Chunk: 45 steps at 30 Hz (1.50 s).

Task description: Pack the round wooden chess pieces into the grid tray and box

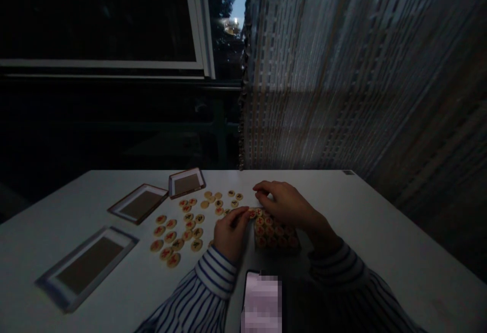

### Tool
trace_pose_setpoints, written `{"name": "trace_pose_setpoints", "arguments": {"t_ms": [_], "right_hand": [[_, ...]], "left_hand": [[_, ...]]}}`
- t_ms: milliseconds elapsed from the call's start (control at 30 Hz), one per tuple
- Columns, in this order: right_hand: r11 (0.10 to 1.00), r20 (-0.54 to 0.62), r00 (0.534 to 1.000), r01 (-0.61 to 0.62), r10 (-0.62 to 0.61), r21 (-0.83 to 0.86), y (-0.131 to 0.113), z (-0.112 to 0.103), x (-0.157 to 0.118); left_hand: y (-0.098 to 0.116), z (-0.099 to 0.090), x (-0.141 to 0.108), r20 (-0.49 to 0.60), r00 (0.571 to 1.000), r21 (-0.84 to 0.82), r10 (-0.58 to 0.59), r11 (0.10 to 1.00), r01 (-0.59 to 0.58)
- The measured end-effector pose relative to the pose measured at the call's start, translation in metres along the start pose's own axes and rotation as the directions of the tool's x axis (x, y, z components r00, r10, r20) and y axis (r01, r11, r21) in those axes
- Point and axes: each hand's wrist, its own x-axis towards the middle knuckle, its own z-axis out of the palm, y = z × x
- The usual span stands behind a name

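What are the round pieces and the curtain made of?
The round pieces look like smooth wood, though plastic is possible: pale tan discs with red or dark markings. The curtain seems to be faintly shiny string or thin fabric, judging by its fine vertical strands.

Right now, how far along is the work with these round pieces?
Looks done: red-marked pieces packed in rows. In hand: left hand at the far-left corner piece, right hand over the rows' far side. Apparently left: loose red pieces and black pieces on the table.

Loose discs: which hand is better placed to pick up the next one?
Left, probably: the left hand is beside the loose discs; the right hand is farther off, at the box. Whether the left grips one is unclear.
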Motion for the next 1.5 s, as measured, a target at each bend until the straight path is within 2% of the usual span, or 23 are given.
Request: {"name": "trace_pose_setpoints", "arguments": {"t_ms": [233,433,600,800,967,1200,1500], "right_hand": [[1.000,0.103,0.994,-0.028,0.029,-0.004,0.016,0.006,-0.011],[0.990,0.165,0.986,0.010,-0.033,0.140,0.025,0.011,-0.023],[0.971,0.200,0.979,-0.017,-0.032,0.237,0.026,0.012,-0.025],[0.957,0.189,0.981,-0.010,-0.047,0.289,0.025,0.018,-0.025],[0.958,0.187,0.982,-0.036,-0.018,0.285,0.024,0.020,-0.025],[0.966,0.215,0.975,-0.010,-0.047,0.259,0.024,0.018,-0.024],[0.965,0.232,0.964,0.067,-0.128,0.254,0.025,0.019,-0.023]], "left_hand": [[0.005,0.004,-0.003,0.002,1.000,-0.025,-0.018,1.000,0.018],[0.008,0.010,-0.010,0.033,0.999,-0.058,-0.034,0.998,0.036],[0.015,0.009,-0.010,0.024,0.994,-0.121,-0.111,0.986,0.113],[0.020,0.010,-0.010,0.031,0.987,-0.201,-0.155,0.967,0.159],[0.017,0.012,-0.011,0.063,0.973,-0.280,-0.221,0.932,0.230],[0.007,0.011,-0.011,0.043,0.987,-0.237,-0.154,0.958,0.160],[0.013,0.011,-0.010,0.041,0.976,-0.255,-0.214,0.942,0.217]]}}
